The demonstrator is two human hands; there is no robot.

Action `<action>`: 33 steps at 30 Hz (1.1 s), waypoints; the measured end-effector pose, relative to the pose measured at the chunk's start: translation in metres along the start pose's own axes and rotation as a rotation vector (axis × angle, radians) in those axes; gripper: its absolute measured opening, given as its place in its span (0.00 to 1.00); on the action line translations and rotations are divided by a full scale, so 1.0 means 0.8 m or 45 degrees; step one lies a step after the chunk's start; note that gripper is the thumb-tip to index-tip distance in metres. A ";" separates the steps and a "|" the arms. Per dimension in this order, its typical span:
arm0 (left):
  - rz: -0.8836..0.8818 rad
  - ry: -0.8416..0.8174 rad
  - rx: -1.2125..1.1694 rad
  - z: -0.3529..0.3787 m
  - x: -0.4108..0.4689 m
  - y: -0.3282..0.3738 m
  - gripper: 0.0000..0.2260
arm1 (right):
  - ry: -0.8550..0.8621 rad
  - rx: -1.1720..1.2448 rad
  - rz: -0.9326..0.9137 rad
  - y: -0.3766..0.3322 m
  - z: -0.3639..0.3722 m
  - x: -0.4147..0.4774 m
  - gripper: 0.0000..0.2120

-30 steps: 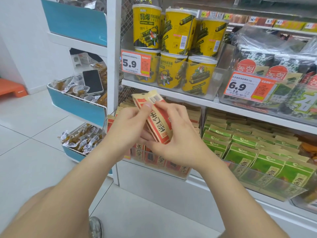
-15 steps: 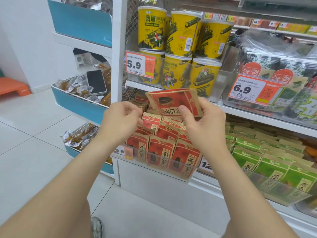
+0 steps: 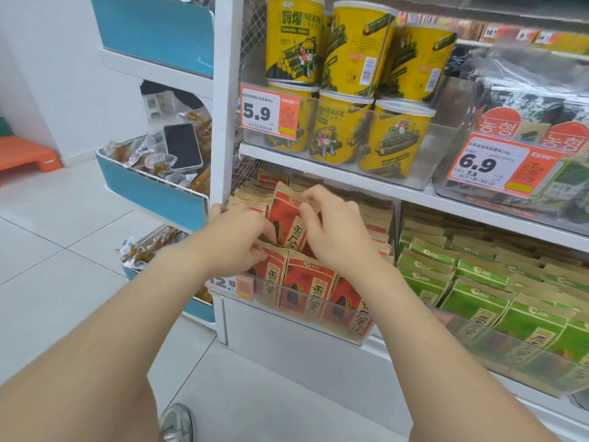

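Pinches the red packet (image 3: 284, 218) by its upper edge with the right hand (image 3: 334, 232), thumb on the near face and curled fingers (image 3: 318, 196) over the kraft top. Stands upright, long axis vertical, printed face toward the near side, lower end already down among the stocked packets (image 3: 307, 283) in the clear tray (image 3: 360, 336). Lies directly left of the right palm and directly right of the left hand (image 3: 237, 239), touching both. Curls the left fingers round the kraft tops of the stocked packets at the left of the tray and sets the left thumb against the lower left edge of the red packet, apparently to hold a gap open; cannot tell the width of that gap, hidden as it is behind both hands. Judged step: seating the red packet in the row just behind the front one. Calls for a straight push down along the long axis, with the right hand as the nearer and controlling one and the left hand only bracing. Watch for tilt toward the leaning packets on the far side. Leave untouched the green packets (image 3: 471, 301) to the right, beyond the divider, and the yellow tubs (image 3: 344, 129) on the shelf (image 3: 350, 182) above.
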State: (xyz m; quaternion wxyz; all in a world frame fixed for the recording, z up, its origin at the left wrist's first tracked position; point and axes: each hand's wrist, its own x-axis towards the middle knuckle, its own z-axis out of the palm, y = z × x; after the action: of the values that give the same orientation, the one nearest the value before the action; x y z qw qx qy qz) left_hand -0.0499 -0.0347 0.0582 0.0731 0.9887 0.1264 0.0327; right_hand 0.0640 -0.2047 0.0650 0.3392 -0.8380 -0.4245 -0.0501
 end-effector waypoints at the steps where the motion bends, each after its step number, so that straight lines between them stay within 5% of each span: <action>1: 0.002 0.001 -0.004 -0.001 0.000 -0.002 0.11 | -0.030 -0.058 -0.027 -0.003 0.005 0.002 0.13; 7: 0.048 0.038 0.017 -0.004 -0.001 -0.009 0.08 | 0.095 -0.155 -0.047 -0.007 0.018 0.022 0.16; 13: 0.023 0.046 0.057 -0.002 -0.005 -0.006 0.08 | -0.464 -0.423 0.015 -0.013 0.030 0.020 0.17; 19: 0.111 0.234 -0.023 0.005 -0.008 -0.007 0.15 | -0.541 -0.441 0.042 -0.017 0.028 0.017 0.19; 24: 0.099 0.023 -0.202 0.005 -0.010 0.001 0.29 | -0.302 -0.380 0.052 -0.018 0.031 0.017 0.16; 28: 0.053 -0.019 -0.116 0.005 -0.006 0.009 0.21 | 0.061 -0.152 0.095 -0.014 0.031 0.029 0.15; 33: 0.013 0.057 -0.213 0.012 0.003 0.013 0.20 | -0.059 -0.195 0.230 -0.004 0.040 0.041 0.20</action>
State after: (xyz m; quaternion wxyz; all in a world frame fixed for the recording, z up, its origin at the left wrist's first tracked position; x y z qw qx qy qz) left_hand -0.0445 -0.0453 0.0504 0.1526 0.9788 0.1197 0.0655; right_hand 0.0761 -0.1612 0.0544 0.2674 -0.8973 -0.3499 -0.0322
